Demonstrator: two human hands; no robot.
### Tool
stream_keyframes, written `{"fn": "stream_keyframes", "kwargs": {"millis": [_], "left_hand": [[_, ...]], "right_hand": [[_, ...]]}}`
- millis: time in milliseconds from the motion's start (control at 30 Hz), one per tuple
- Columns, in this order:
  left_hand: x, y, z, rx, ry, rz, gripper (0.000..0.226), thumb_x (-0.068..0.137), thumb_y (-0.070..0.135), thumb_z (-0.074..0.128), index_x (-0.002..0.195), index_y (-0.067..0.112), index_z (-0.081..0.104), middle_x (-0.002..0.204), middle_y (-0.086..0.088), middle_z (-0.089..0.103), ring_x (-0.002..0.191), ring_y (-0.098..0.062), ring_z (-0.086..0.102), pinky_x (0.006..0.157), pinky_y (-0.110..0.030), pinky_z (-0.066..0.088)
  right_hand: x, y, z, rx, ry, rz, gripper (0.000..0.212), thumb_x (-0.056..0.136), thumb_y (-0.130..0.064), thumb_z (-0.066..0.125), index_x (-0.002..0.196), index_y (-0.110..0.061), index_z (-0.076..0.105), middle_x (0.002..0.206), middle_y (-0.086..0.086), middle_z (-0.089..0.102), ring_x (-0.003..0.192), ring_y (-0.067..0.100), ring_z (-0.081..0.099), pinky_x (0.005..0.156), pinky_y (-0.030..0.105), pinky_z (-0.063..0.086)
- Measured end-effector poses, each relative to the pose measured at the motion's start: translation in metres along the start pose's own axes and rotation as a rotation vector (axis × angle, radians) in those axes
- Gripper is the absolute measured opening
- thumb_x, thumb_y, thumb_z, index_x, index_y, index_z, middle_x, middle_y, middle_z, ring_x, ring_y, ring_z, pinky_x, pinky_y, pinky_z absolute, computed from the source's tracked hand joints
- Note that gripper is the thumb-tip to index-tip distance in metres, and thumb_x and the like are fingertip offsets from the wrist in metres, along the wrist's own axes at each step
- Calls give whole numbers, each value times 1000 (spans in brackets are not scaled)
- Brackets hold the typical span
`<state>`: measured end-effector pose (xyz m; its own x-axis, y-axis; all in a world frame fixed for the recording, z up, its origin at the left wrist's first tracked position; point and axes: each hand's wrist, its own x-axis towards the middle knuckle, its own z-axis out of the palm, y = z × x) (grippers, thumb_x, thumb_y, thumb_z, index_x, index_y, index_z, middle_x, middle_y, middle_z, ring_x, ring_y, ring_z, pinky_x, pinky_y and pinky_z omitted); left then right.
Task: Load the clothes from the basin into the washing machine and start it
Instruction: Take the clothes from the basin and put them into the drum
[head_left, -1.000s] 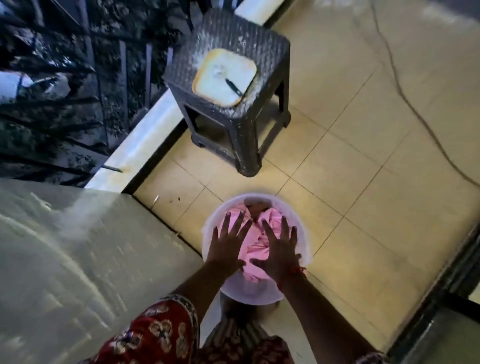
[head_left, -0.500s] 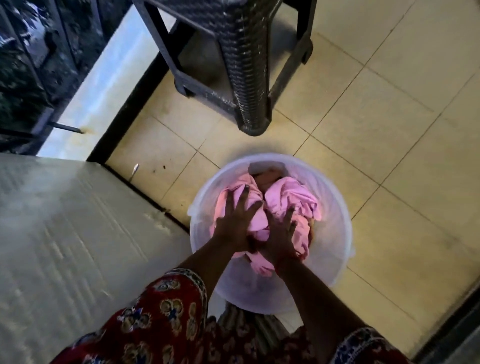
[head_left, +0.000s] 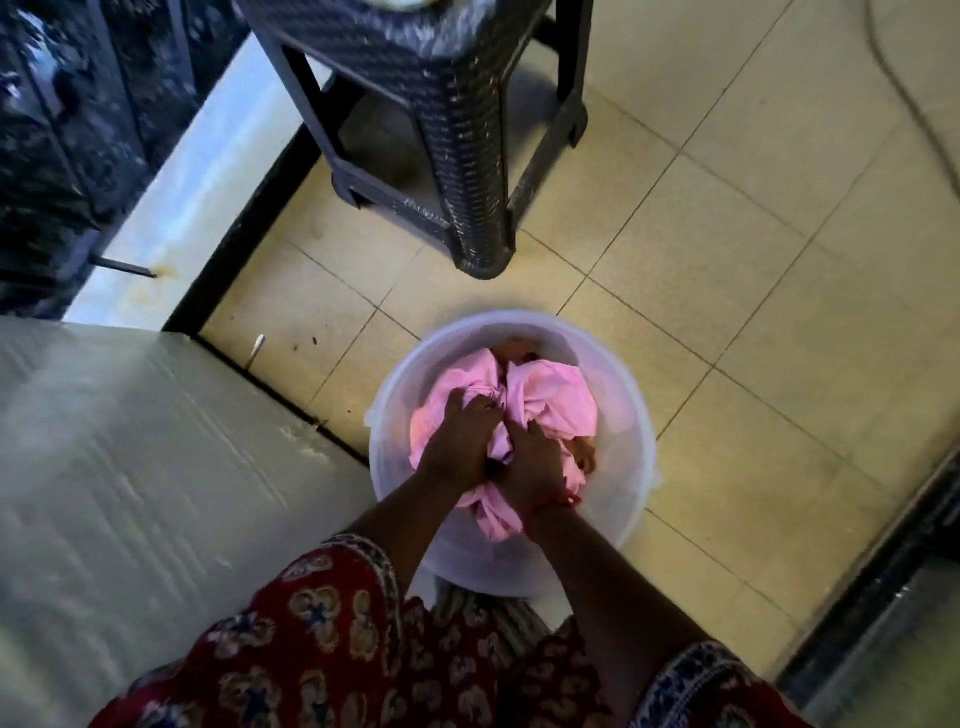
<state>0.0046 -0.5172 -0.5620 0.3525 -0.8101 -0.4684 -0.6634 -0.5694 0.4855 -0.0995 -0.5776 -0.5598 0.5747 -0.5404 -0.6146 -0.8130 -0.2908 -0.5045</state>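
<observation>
I have both hands down in the basin, each closed around a bunch of the pink clothes. My left hand curls its fingers into the cloth near the basin's middle; my right hand sits just beside it, touching it, gripping a fold on the side nearer me. A red thread circles the right wrist. The clothes lie heaped inside the basin, bunched up between and beyond my hands, with one pink end trailing toward the basin's near wall. The basin is pale, translucent and round, and stands on the tiled floor. Beyond the basin stands a dark woven stool, near but apart. Left of the basin runs a flat pale surface; I cannot tell what it is. My red patterned sleeves fill the view nearest me.
</observation>
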Motion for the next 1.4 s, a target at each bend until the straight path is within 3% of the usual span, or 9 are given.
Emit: {"fn": "stream_keyframes", "kwargs": {"millis": [100,267,400,533,667,767,867,1067,1400], "left_hand": [[-27,23,-33,-2,33,35,13,78,27,60,88,19,63,97,-5,67,105,-26,58,104,-40,32],[-81,95,-133,40,101,65,28,73,39,57,96,24,64,104,1,66,106,-20,56,99,-34,33],[-127,148,-214,45,211,124,34,74,45,46,90,23,66,97,1,68,103,-20,59,100,-34,36],[-182,207,-308,25,377,174,13,72,37,56,72,25,58,81,-2,63,87,-23,58,84,-36,41],[-231,244,-390,57,456,172,16,60,34,59,70,33,46,81,3,60,89,-24,55,82,-33,36],[-267,255,-441,97,553,138,22,58,35,60,78,26,56,87,-1,62,92,-24,55,87,-35,40],[-303,253,-481,115,623,70,39,54,39,58,88,22,58,93,-5,61,93,-29,55,88,-38,42],[-408,219,-535,81,825,-97,39,51,31,67,88,23,57,95,-2,54,90,-26,49,79,-36,45],[-629,102,-549,13,1065,-426,38,54,21,68,90,21,58,101,-1,55,94,-26,50,78,-39,50]], "right_hand": [[-36,-25,-36,-13,36,-54,47,79,-35,62,126,-28,59,114,4,69,103,27,63,90,42,48],[-115,-87,-126,73,142,-152,34,85,-33,56,119,-32,60,112,-6,69,102,15,63,92,35,50],[-178,-144,-207,141,225,-258,22,83,-15,61,102,-21,71,99,1,72,94,17,66,85,27,49],[-251,-208,-294,-5,318,-388,21,69,-17,53,85,-21,67,84,7,69,76,28,64,65,35,49],[-307,-270,-354,-28,356,-483,25,61,-14,51,81,-21,64,80,10,65,70,33,61,60,34,45],[-338,-315,-377,-73,381,-567,28,61,-17,48,84,-22,64,83,11,66,74,36,62,62,39,49],[-361,-357,-386,-64,387,-675,30,60,-15,49,85,-20,65,85,12,67,77,35,62,66,37,49],[-415,-448,-362,-127,343,-916,23,66,-9,54,83,-21,63,82,10,63,74,32,58,65,36,46],[-530,-593,-214,-133,82,-1294,17,69,-10,59,80,-23,63,72,-5,48,69,24,56,60,30,37]]}}
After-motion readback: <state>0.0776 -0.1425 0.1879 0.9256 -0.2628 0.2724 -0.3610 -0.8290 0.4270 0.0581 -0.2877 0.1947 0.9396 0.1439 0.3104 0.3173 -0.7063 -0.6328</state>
